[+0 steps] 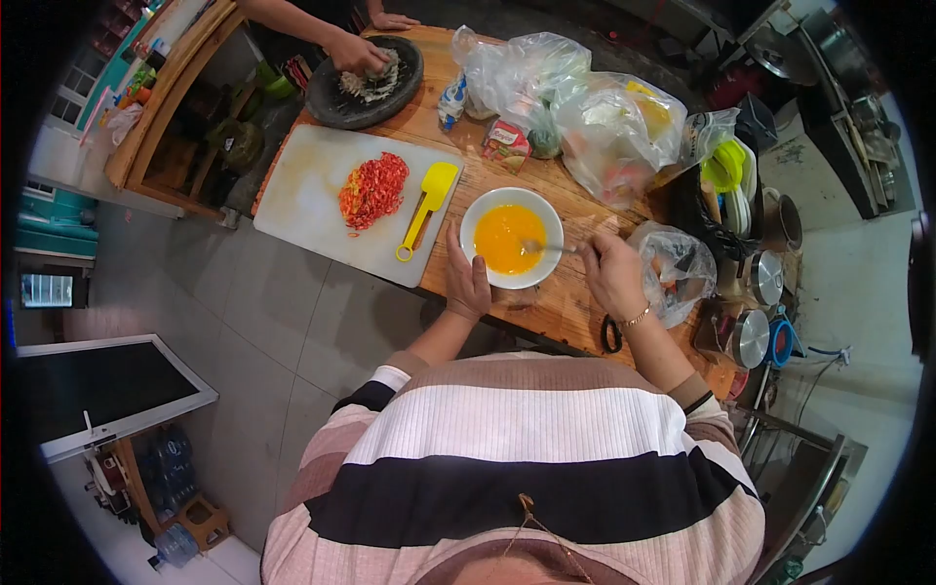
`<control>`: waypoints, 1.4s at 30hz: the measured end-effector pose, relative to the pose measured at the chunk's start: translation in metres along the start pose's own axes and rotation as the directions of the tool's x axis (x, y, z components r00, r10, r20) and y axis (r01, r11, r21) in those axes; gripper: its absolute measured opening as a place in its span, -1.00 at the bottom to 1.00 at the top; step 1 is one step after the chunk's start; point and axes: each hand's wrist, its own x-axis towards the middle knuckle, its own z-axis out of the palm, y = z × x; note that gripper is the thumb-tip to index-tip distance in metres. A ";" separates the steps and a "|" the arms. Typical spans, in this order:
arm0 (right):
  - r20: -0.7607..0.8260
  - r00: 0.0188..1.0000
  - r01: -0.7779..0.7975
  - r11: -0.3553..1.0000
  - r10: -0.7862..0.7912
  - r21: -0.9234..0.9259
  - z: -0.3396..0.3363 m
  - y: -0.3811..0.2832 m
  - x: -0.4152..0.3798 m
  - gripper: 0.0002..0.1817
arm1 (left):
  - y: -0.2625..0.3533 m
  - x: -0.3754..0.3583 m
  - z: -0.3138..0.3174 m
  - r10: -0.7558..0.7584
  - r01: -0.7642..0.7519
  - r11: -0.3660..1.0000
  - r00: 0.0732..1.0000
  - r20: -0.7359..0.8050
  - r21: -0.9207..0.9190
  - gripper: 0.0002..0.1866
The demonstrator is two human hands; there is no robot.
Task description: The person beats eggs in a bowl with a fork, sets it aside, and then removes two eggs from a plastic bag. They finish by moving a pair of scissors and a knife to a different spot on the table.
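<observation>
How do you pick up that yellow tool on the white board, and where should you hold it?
Probably by the slim handle of the yellow tool, coming from the near side, past its ring end. It lies flat on the cutting board, handle pointing nearer, wide end away. The left hand is closer, though it's against the bowl.

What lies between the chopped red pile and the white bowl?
Head view: the yellow spatula, lying on the white cutting board, then the board's right edge. The left hand is against the bowl's left side.
</observation>
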 end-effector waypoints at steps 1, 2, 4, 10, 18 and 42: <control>0.024 1.000 -0.021 0.999 0.020 0.036 0.003 0.002 -0.004 -0.79 | 0.001 0.000 -0.001 0.000 0.000 1.000 1.000 0.003 0.001 -0.11; 0.048 0.998 -0.041 0.997 0.038 0.070 0.006 0.005 -0.006 -0.78 | 0.002 0.001 -0.001 0.001 -0.001 1.000 1.000 0.005 0.001 -0.11; 0.015 0.998 -0.060 0.992 0.059 0.113 0.008 0.005 -0.004 -0.77 | -0.002 0.003 0.001 0.019 -0.019 1.000 1.000 -0.005 -0.023 -0.12; 0.018 0.998 -0.066 0.996 0.065 0.064 0.013 0.006 -0.009 -0.81 | 0.002 0.002 -0.001 0.016 -0.016 0.999 1.000 0.010 -0.049 -0.14; -0.042 0.993 0.115 0.989 -0.112 0.093 0.006 -0.006 -0.012 -0.86 | -0.004 0.001 0.001 0.037 -0.037 0.999 0.999 -0.010 0.003 -0.15; -0.191 0.856 0.449 0.874 -0.480 -0.187 -0.023 0.000 0.018 -0.90 | -0.002 0.000 0.001 0.020 -0.019 1.000 1.000 -0.021 0.017 -0.12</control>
